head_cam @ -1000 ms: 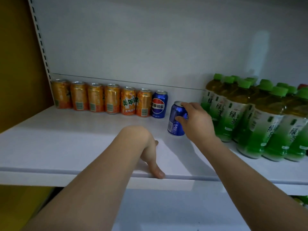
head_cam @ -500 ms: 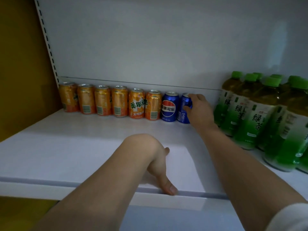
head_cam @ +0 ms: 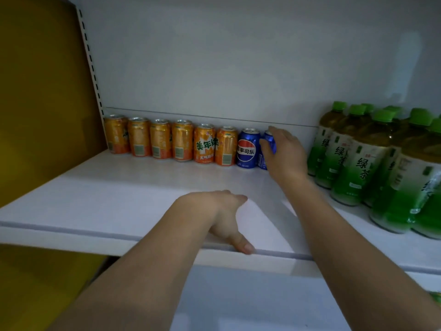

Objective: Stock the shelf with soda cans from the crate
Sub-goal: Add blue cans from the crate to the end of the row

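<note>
The right hand (head_cam: 285,154) is wrapped around a blue soda can (head_cam: 268,149), so its grip is closed on it. That can stands at the back of the white shelf (head_cam: 119,199), in the middle of the frame, touching another blue can (head_cam: 248,149). Six orange cans (head_cam: 171,139) line up to the left. The left hand (head_cam: 224,216) lies flat and open on the shelf's front edge. Green bottles (head_cam: 372,163) stand at right.

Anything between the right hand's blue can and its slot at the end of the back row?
Nothing visible. The blue can in the right hand already stands beside the Pepsi can at the row's end; the bottles stand apart to the right.
</note>
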Demonstrator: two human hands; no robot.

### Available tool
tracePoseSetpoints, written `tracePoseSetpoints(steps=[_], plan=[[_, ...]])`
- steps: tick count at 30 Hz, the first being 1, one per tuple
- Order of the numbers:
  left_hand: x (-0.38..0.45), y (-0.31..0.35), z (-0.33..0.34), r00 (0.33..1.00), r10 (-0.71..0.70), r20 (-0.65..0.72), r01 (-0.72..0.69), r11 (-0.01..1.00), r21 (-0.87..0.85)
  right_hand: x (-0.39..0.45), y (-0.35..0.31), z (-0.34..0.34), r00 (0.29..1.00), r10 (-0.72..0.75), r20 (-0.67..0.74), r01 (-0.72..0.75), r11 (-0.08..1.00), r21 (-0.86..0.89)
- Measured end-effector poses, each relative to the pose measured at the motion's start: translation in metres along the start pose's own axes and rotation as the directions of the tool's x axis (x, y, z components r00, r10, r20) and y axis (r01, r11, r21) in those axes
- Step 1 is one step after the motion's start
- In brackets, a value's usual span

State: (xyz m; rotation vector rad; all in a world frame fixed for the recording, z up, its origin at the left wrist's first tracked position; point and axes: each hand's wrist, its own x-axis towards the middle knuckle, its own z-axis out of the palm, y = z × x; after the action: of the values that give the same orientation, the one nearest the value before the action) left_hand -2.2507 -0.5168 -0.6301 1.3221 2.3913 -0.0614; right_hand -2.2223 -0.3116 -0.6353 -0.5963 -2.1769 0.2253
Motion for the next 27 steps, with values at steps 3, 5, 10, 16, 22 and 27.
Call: tracePoseSetpoints(steps=[3, 5, 10, 16, 22, 27], plan=[[-0.029, -0.008, 0.040, 0.956, 0.018, -0.292, -0.060, 0.989, -0.136, -0.060, -0.047, -0.018, 0.979, -0.105, -0.175, 0.134, 0.977, 0.164], [-0.051, -0.017, 0.081, 0.807, 0.035, -0.589, -0.187, 0.962, -0.199, -0.114, -0.079, -0.026, 0.966, -0.106, -0.235, 0.172, 0.944, 0.281], [-0.117, -0.037, 0.197, 0.509, -0.160, -0.846, -0.371, 0.846, -0.384, -0.247, -0.132, -0.036, 0.985, -0.101, -0.137, 0.159, 0.839, 0.520], [-0.167, -0.088, 0.358, 0.891, -0.382, -0.247, 0.091, 0.682, -0.726, -0.394, -0.141, 0.014, 0.815, -0.194, 0.546, -0.152, 0.838, 0.524], [-0.195, -0.104, 0.464, 0.855, -0.366, 0.368, 0.519, 0.590, -0.619, -0.517, -0.116, 0.070, 0.171, -0.015, 0.985, -0.087, 0.996, 0.030], [-0.199, -0.097, 0.488, 0.840, -0.333, 0.428, 0.540, 0.588, -0.602, -0.595, -0.110, 0.083, -0.162, 0.140, 0.977, -0.009, 0.990, -0.143]])
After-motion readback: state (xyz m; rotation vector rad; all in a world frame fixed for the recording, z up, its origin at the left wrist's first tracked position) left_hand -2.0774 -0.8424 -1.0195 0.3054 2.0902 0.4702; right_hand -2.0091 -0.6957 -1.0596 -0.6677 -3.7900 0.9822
